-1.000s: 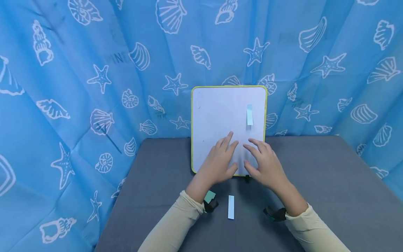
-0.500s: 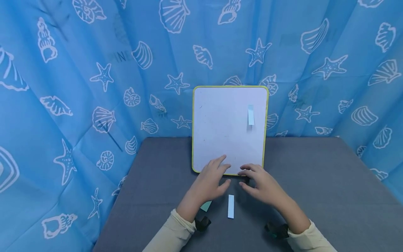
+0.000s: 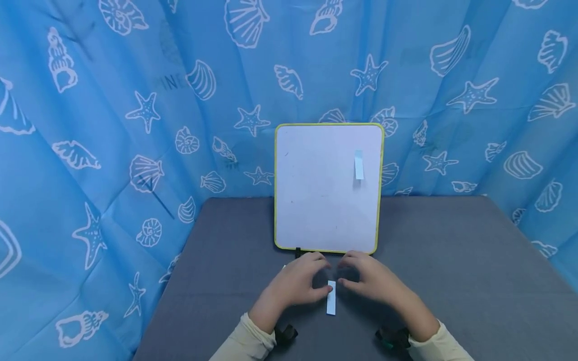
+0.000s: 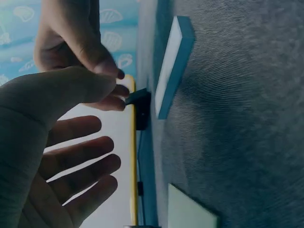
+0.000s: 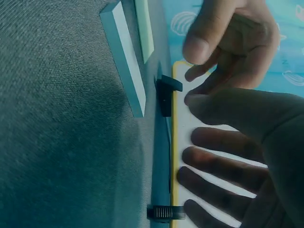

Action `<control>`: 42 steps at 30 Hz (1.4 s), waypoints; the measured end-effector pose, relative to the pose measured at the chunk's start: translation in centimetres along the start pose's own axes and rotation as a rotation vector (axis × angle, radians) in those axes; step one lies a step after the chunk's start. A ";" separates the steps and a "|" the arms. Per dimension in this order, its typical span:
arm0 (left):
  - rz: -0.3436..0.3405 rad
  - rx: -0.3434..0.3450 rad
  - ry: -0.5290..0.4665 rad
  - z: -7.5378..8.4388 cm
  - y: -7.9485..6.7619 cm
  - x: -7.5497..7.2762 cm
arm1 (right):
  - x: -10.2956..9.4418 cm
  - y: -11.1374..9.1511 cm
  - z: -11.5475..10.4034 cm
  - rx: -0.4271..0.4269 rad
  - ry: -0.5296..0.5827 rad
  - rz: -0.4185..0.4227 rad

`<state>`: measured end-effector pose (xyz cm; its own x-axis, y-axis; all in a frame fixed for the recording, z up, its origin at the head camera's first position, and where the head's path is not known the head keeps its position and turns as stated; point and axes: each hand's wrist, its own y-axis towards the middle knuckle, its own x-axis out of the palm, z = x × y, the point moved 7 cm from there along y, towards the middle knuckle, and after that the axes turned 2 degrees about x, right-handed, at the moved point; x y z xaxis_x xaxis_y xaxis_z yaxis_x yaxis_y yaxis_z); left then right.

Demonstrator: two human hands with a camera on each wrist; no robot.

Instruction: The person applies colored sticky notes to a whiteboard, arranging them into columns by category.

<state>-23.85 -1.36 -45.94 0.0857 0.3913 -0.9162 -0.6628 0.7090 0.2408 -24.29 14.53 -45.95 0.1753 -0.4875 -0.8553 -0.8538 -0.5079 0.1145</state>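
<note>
A narrow pad of light blue sticky notes (image 3: 331, 304) lies lengthwise on the grey table. Just left of its far end is my left hand (image 3: 298, 282), and on the other side my right hand (image 3: 372, 280); both have loosely bent fingers and hold nothing. In the head view the left thumb tip overlaps the pad, but the left wrist view shows the pad (image 4: 174, 69) apart from the fingers. A pale green pad (image 5: 144, 33) lies beside the blue one, largely hidden behind my left hand in the head view.
A whiteboard (image 3: 320, 190) with a yellow rim stands upright behind the hands, bearing one light blue sticky strip (image 3: 358, 165) at its upper right. Black supports (image 5: 165, 99) hold its lower edge. A blue curtain (image 3: 135, 100) with shell prints hangs behind the table (image 3: 460, 260).
Both hands have come down and back from in front of the whiteboard to the light blue pad, moving closer together. The strip on the board stays where it was.
</note>
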 end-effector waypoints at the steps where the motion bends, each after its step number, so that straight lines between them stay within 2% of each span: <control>1: -0.019 0.004 -0.016 -0.1 -0.1 0.2 | 0.2 0.0 0.0 0.012 0.004 -0.028; 5: -0.068 0.023 -0.027 -0.3 -0.3 1.0 | 0.9 0.1 0.1 0.045 0.006 -0.115; 13: -0.121 0.001 -0.016 -0.8 -0.5 1.9 | 1.8 0.3 -0.3 0.025 0.032 -0.187; 20: -0.170 -0.010 0.013 -0.7 -0.4 2.4 | 2.4 0.2 -0.5 0.000 0.065 -0.210; 30: -0.163 0.015 0.037 -0.7 -0.5 2.4 | 2.8 0.2 -0.9 0.024 0.068 -0.247; 37: -0.207 -0.005 -0.024 -0.7 -0.8 2.4 | 3.0 0.1 -1.0 0.047 0.000 -0.265; 42: -0.241 -0.014 -0.063 -0.6 -0.8 2.6 | 3.1 0.0 -1.1 0.064 0.010 -0.266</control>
<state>-23.58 -1.25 -48.69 0.2890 0.2480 -0.9246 -0.6276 0.7784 0.0126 -23.24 12.27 -48.02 0.4020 -0.3501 -0.8460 -0.8062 -0.5734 -0.1458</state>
